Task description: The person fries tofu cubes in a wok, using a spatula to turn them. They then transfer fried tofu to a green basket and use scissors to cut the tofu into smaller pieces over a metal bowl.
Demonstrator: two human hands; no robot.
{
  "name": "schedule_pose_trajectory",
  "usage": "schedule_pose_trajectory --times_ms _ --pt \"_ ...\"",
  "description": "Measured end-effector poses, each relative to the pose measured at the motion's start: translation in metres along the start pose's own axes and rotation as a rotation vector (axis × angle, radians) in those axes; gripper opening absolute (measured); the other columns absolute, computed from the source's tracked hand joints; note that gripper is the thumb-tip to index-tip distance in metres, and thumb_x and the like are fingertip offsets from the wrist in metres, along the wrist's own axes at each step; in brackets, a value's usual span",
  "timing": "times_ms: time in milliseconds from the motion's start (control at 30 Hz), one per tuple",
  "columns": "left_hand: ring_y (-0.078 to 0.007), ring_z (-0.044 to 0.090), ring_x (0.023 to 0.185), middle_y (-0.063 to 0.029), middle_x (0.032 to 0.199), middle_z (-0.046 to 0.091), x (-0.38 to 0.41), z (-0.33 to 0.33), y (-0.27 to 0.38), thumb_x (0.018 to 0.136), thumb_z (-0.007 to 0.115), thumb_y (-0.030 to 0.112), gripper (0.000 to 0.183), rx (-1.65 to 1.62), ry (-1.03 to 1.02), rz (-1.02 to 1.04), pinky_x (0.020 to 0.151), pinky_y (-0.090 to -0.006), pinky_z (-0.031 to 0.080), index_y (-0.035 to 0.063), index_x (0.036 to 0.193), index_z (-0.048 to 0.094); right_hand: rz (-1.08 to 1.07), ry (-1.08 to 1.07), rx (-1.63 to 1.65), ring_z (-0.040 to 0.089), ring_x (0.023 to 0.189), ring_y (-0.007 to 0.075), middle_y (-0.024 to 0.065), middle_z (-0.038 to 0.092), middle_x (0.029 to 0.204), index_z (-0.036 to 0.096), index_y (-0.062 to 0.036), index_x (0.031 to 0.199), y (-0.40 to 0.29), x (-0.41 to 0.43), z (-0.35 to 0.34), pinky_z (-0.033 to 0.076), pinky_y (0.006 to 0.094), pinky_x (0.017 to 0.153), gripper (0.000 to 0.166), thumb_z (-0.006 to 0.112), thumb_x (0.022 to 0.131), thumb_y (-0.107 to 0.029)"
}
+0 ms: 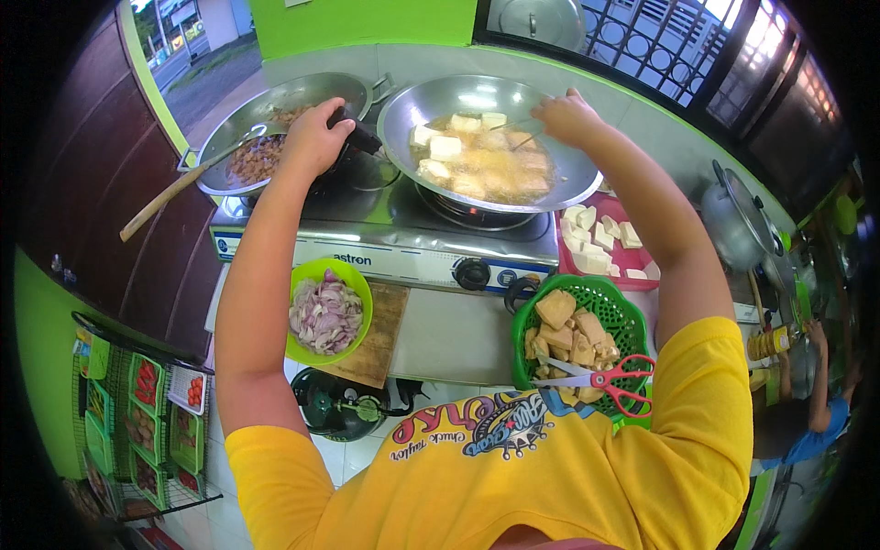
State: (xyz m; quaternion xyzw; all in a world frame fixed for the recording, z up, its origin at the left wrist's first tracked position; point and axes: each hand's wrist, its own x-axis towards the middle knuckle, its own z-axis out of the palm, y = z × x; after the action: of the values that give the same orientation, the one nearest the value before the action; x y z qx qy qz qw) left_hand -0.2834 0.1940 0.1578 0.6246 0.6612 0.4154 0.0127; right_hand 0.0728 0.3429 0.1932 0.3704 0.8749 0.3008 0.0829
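Note:
My left hand (pixel 313 134) is closed around a black handle (pixel 361 136) at the left rim of a large metal wok (pixel 584 168). White and yellowing tofu blocks (pixel 445 148) fry in bubbling oil there. Over the wok's right side, my right hand (pixel 567 118) grips a thin two-pronged metal utensil (pixel 517 141), perhaps tongs, whose tips reach the tofu. To the left, a second wok (pixel 216 161) holds small browned pieces (pixel 258 161) and a wooden-handled ladle (pixel 179 189). Both woks sit on an Astron gas stove (pixel 405 265).
Pale tofu chunks lie in a pink tray (pixel 622 265). Red-handled scissors (pixel 608 380) rest on fried tofu in a green colander (pixel 632 323). A lime bowl (pixel 366 289) of sliced onions stands on a wooden board (pixel 388 316). Another person (pixel 818 419) works at far right.

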Motion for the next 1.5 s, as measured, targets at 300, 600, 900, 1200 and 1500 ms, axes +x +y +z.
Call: schedule_pose_trajectory --times_ms 300,600,900,1200,1500 --pt "-0.0219 0.061 0.086 -0.0146 0.107 0.06 0.004 0.003 -0.006 0.079 0.062 0.021 0.047 0.066 0.006 -0.021 0.066 -0.0323 0.052 0.0062 0.122 0.05 -0.024 0.072 0.026 0.059 0.089 0.0242 0.0077 0.059 0.096 0.055 -0.0125 0.11 -0.01 -0.002 0.004 0.038 0.0408 0.083 0.033 0.059 0.08 -0.025" --pt "-0.0295 0.055 0.105 -0.0195 0.116 0.055 -0.01 -0.018 -0.01 0.075 0.065 0.024 0.057 0.175 -0.079 0.018 0.09 -0.034 0.042 0.0043 0.125 0.046 0.229 0.143 0.166 0.059 0.093 0.0262 0.0088 0.061 0.099 0.058 -0.0127 0.106 -0.007 0.011 -0.018 0.038 0.042 0.086 0.031 0.06 0.079 -0.028" --pt "-0.0298 0.05 0.112 -0.0186 0.12 0.053 -0.018 -0.023 -0.001 0.075 0.066 0.026 0.063 0.165 -0.069 -0.006 0.094 -0.035 0.039 0.0026 0.128 0.041 0.277 -0.211 0.49 0.058 0.098 0.0299 0.0116 0.062 0.105 0.064 -0.0112 0.103 -0.001 0.05 -0.003 0.044 0.0453 0.08 0.046 0.06 0.075 -0.048" --pt "-0.0267 0.053 0.105 -0.0169 0.121 0.05 -0.019 -0.012 -0.008 0.075 0.066 0.024 0.061 0.144 0.038 0.093 0.089 -0.0335 0.042 0.0034 0.127 0.042 0.276 -0.161 0.265 0.059 0.098 0.0277 0.0099 0.063 0.105 0.065 -0.0094 0.101 -0.065 0.049 -0.039 0.039 0.0485 0.085 0.045 0.057 0.078 -0.047" --pt "-0.0296 0.047 0.113 -0.0173 0.124 0.047 -0.014 -0.031 0.002 0.074 0.066 0.029 0.058 0.031 -0.002 0.046 0.096 -0.0363 0.038 0.0044 0.122 0.047 0.395 -0.213 0.309 0.06 0.091 0.0314 0.0145 0.063 0.098 0.066 -0.0058 0.093 -0.025 0.017 -0.037 0.047 0.0419 0.076 0.055 0.059 0.072 -0.056"
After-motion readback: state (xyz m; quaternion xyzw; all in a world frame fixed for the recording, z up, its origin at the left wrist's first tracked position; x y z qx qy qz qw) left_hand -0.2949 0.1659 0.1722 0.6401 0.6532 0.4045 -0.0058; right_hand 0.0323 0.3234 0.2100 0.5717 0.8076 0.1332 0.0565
